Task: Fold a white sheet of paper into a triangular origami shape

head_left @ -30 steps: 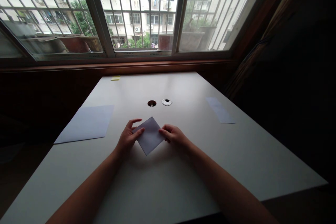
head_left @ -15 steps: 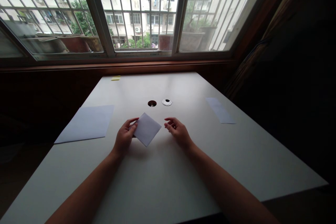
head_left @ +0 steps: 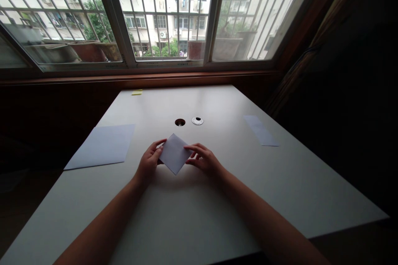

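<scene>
Paper square point(head_left: 175, 155), over the worktop point(head_left: 186, 223), is pinched in the left hand point(head_left: 147, 164); the right hand point(head_left: 207, 160) surrounds its right corner, whether gripping unclear. Seemingly a two-handed positioning step; the next move calls for a steady left pinch.

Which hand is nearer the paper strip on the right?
Right: the right hand is left of the paper strip; the left hand is farther left, gripping the square paper.
</scene>
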